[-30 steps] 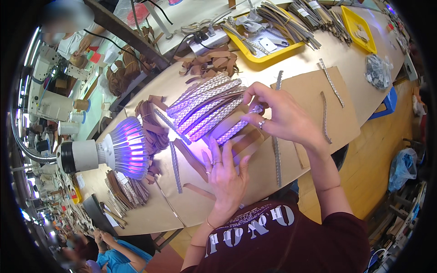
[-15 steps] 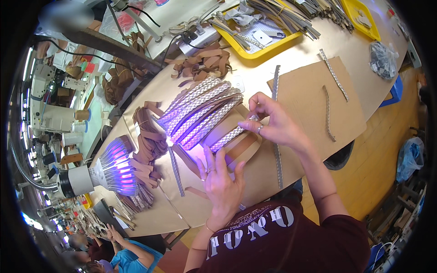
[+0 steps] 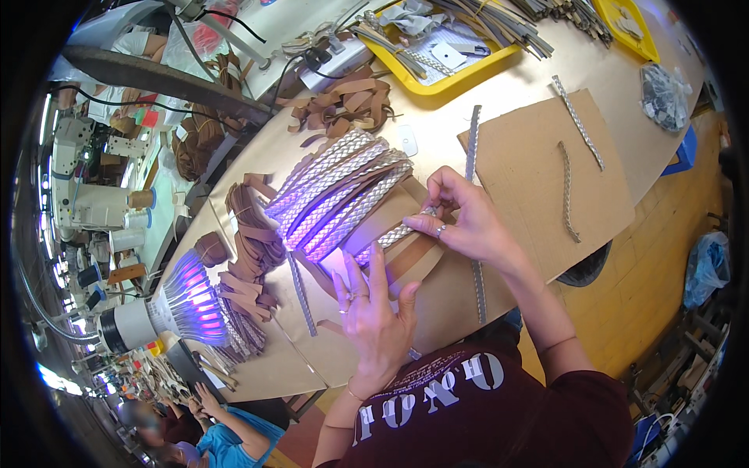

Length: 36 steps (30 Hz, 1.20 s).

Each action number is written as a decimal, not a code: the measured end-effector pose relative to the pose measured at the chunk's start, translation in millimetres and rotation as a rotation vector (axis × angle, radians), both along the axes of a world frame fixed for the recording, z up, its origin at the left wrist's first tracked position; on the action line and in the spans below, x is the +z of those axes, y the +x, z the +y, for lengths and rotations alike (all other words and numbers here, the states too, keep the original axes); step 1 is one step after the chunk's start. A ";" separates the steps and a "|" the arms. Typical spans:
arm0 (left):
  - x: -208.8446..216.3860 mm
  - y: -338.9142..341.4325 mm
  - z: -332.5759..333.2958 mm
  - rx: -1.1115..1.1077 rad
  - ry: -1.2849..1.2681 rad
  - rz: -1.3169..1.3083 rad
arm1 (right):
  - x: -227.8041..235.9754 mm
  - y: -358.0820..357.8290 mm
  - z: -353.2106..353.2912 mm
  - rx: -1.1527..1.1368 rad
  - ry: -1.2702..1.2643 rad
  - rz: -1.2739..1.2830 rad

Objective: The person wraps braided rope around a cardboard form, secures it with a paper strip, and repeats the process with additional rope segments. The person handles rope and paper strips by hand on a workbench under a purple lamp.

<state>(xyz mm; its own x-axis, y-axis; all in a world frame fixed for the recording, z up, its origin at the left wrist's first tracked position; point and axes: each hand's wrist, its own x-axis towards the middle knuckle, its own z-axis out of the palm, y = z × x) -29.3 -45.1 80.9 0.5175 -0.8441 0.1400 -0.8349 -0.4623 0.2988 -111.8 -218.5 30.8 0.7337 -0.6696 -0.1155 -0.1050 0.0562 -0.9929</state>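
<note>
A silvery braided strip [image 3: 392,235] lies over a flat tan leather band [image 3: 417,260]. My right hand [image 3: 466,218] pinches the far right end of the braid between thumb and fingers. My left hand [image 3: 378,316] rests with fingers stretched out, its fingertips on the lower left end of the same braid; it grips nothing. Just beyond, several silvery braided strips with brown backing [image 3: 335,187] lie side by side, lit violet by the lamp [image 3: 191,300] on the left. The tip of the pinched end is hidden by my right fingers.
Brown strap bundles [image 3: 253,226] lie left of the work, with more loose brown straps [image 3: 343,105] behind. A yellow tray [image 3: 441,90] stands at the back. To the right, a cardboard sheet [image 3: 530,171] bears loose braids. Another person's hands [image 3: 204,402] show at lower left.
Both hands keep nearly the same hold on the braid. My left fingers have shifted slightly along it, and the whole view has moved a little.
</note>
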 end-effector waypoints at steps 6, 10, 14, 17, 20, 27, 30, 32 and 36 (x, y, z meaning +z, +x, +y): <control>1.3 1.8 -2.5 -0.019 0.044 -0.042 | -3.5 -2.2 -4.9 0.012 0.180 -0.015; 0.3 1.7 -2.7 -0.031 0.035 -0.048 | -12.4 -0.3 -3.8 -0.003 0.324 -0.107; 1.1 1.7 -1.9 -0.032 0.061 -0.067 | -17.8 0.0 -0.3 -0.017 0.349 -0.088; 1.5 2.3 -1.0 -0.040 0.074 -0.072 | -17.7 0.6 2.4 -0.032 0.364 -0.062; 0.4 2.7 -0.2 -0.044 0.070 -0.070 | -16.5 0.3 7.6 -0.059 0.291 -0.037; -4.2 3.4 0.6 -0.055 0.052 -0.103 | -24.6 7.1 20.9 -0.175 0.120 0.005; -4.1 0.5 1.5 -0.025 0.054 -0.102 | -30.0 7.3 19.0 -0.171 0.132 0.045; -5.0 1.3 1.0 -0.040 0.028 -0.093 | -31.8 5.5 15.6 -0.136 0.196 0.089; -5.9 3.4 1.6 -0.049 -0.019 -0.092 | -28.0 6.0 6.2 -0.080 0.267 0.139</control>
